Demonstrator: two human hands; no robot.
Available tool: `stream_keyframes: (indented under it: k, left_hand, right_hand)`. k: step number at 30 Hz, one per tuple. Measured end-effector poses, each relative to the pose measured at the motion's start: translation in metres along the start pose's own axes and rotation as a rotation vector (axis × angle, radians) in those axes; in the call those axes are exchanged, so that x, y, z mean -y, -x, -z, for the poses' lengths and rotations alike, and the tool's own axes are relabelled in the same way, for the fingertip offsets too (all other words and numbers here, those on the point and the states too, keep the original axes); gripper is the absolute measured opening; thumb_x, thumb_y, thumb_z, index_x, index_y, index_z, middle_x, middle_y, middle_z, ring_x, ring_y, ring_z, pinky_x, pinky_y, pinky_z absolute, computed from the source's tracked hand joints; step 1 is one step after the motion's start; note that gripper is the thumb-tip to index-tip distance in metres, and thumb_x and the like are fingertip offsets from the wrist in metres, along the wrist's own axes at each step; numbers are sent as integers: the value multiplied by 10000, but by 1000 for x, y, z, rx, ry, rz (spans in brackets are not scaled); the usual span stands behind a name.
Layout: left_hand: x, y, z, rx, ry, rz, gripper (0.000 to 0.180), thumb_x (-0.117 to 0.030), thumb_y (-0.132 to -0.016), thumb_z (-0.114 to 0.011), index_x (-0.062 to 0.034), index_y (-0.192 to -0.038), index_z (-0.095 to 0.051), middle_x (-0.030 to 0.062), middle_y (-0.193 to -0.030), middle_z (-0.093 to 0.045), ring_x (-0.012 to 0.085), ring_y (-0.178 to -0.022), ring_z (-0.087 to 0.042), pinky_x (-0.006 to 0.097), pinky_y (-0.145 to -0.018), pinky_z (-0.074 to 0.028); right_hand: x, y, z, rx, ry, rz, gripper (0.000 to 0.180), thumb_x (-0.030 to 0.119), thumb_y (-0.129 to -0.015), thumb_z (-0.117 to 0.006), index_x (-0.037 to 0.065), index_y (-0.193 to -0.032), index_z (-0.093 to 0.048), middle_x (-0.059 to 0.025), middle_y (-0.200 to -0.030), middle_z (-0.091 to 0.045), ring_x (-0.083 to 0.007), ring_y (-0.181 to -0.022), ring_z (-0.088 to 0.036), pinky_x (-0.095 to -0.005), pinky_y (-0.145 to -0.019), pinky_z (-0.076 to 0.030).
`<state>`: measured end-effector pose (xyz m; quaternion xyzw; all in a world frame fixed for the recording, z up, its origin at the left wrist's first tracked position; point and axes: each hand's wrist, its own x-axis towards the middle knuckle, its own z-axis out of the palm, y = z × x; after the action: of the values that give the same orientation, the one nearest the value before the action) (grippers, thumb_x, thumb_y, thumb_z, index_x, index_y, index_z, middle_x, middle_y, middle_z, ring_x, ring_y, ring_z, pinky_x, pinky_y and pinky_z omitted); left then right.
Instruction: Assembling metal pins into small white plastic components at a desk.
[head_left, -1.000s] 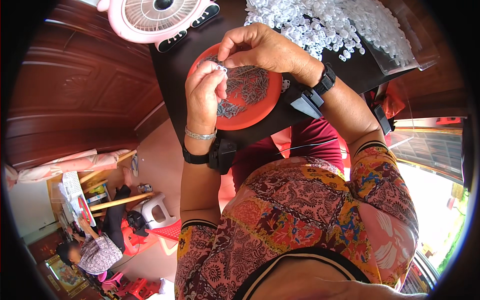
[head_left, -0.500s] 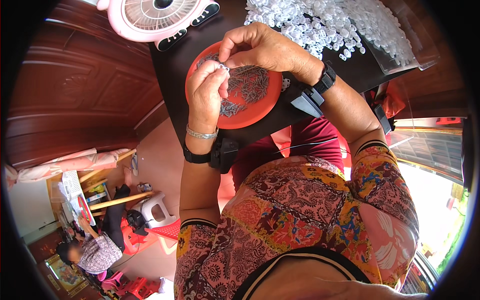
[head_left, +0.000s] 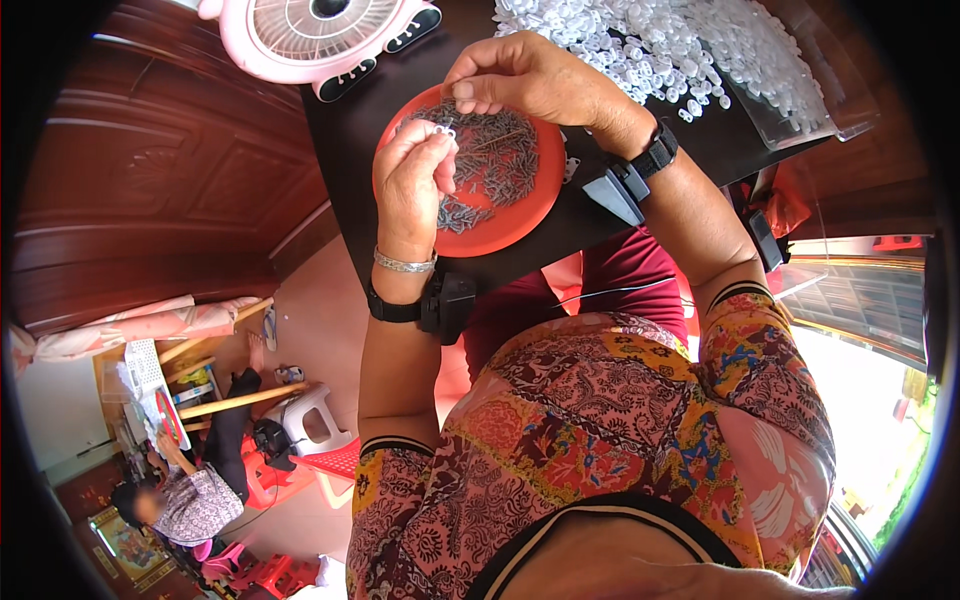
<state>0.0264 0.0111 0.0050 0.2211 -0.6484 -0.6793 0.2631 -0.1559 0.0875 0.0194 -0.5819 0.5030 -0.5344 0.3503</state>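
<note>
My left hand [head_left: 408, 185] is over the left side of a round red plate [head_left: 535, 212], its thumb and fingers pinching a small white plastic piece [head_left: 447, 132]. Many thin grey screws [head_left: 512, 172], or screw-like metal pins, lie spread in that plate. Above the plate's far edge hovers my right hand [head_left: 530, 78], thumb and fingertips pressed together; whatever is between them is too small to make out. A short gap separates its fingertips from the white piece.
A heap of small white oval plastic pieces [head_left: 640, 60] covers the far right of the dark table [head_left: 345, 160], beside a clear tray [head_left: 825, 125]. A pink fan [head_left: 320, 45] stands at the far left. Another person [head_left: 205, 500] sits at the lower left near stools.
My right hand has drawn away from the white piece, up and slightly outward, its fingertips now closed together. My left hand stays nearly in place with the white piece.
</note>
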Motion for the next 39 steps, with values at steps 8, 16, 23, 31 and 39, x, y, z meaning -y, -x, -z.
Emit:
stream_keyframes:
  k: [8,16,23,31,39]
  left_hand:
    - [1,1,0,-16,-3,12,156,-130,-862,-548,-7,-769,-571,2,-612,-493,62,-509,-436,191,-460,-352]
    - [2,5,-9,-10,-12,7,169,-134,-867,-543,-17,-745,-556,4,-615,-494,61,-506,-434,190,-454,-350]
    - [0,1,-6,-48,9,-33,162,-124,-857,-519,-45,-717,-541,-2,-595,-507,58,-477,-439,193,-443,-321]
    - [-2,1,-1,-18,65,-62,171,-109,-853,-497,-62,-695,-540,-10,-592,-512,52,-474,-441,192,-439,-302]
    - [-3,0,-1,9,18,-60,186,-159,-872,-492,-64,-717,-532,-2,-600,-504,70,-479,-444,199,-454,-317]
  right_hand:
    - [1,1,-10,89,162,29,156,139,-878,-626,-8,-927,-637,-18,-800,-636,-93,-770,-580,-250,-747,-474]
    - [9,6,-13,83,389,32,151,134,-875,-572,-10,-863,-617,-40,-754,-615,-115,-741,-565,-267,-724,-466]
    - [17,11,6,-93,227,20,248,222,-912,-584,-21,-913,-632,-12,-757,-616,-81,-716,-556,-237,-680,-464]
    - [43,57,33,-265,603,-46,244,227,-895,-617,-15,-919,-647,7,-723,-613,-61,-675,-547,-229,-625,-453]
    - [9,84,57,-290,1010,-127,189,207,-826,-620,46,-909,-671,-109,-795,-668,-243,-737,-647,-342,-669,-494]
